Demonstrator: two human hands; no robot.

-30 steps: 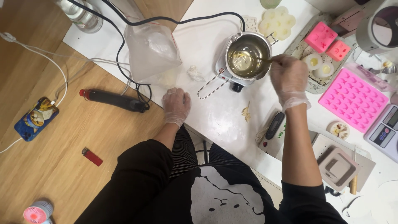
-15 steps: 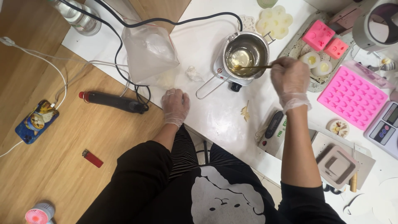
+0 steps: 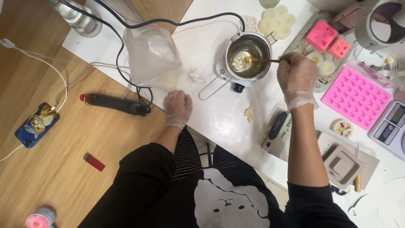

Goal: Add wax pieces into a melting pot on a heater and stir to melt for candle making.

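Note:
A small steel melting pot (image 3: 248, 55) with a wire handle sits on a little hot plate on the white table (image 3: 219, 114). It holds clear yellowish liquid with a pale lump. My right hand (image 3: 296, 78), in a clear glove, grips a thin stirring stick (image 3: 263, 60) whose tip is in the liquid. My left hand (image 3: 177, 107), also gloved, rests flat on the table's near edge, holding nothing. A clear plastic bag (image 3: 152, 50) of white flakes stands left of the pot.
Pink silicone moulds (image 3: 356, 97) and a digital scale (image 3: 390, 126) lie to the right. A thermometer (image 3: 278, 125) lies near my right forearm. On the wooden floor are a black heat tool (image 3: 114, 103), a phone (image 3: 36, 124), a red lighter (image 3: 93, 161) and cables.
My right hand has swung the stick around inside the pot, stirring the liquid. My left hand has stayed put.

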